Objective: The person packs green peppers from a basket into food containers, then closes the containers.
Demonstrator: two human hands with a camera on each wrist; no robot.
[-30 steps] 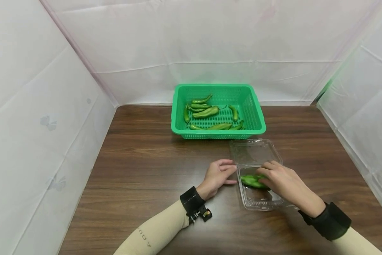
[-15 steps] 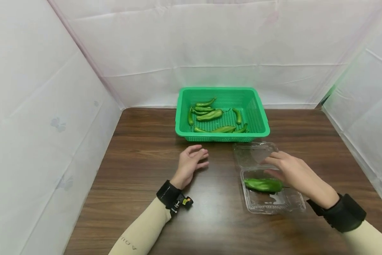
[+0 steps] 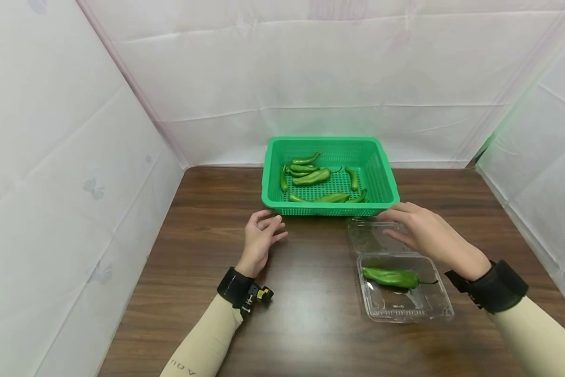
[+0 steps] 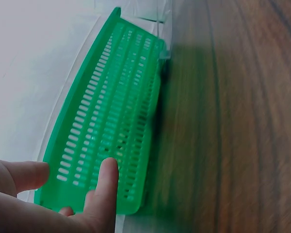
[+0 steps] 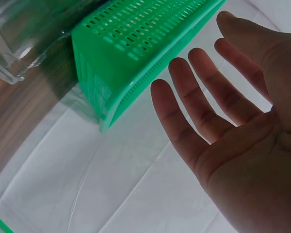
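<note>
the green basket (image 3: pixel 330 175) sits just ahead of both hands, at the far middle of the wooden table (image 3: pixel 310 314), with several green peppers (image 3: pixel 310 177) lying loose on its floor. the right hand (image 3: pixel 425 233) hovers just short of the basket's near right corner, palm down, fingers spread and relaxed, holding nothing; in the right wrist view its fingers (image 5: pixel 194 97) are straight and apart, with the basket's slotted wall (image 5: pixel 136 43) just beyond the fingertips but not touched. under and just behind this hand lies a clear plastic clamshell box (image 3: pixel 405 293), lid folded open toward the basket, and one green pepper (image 3: pixel 389 277) rests inside its tray, close to the wrist side of the hand. the left hand (image 3: pixel 259 240) rests near the basket's near left corner, fingers loosely curled and empty; the left wrist view shows its fingertips (image 4: pixel 104 179) close to the basket's side wall (image 4: pixel 111 126), though whether they touch it cannot be told. white sheeting (image 3: pixel 75 131) walls in the table on three sides.
</note>
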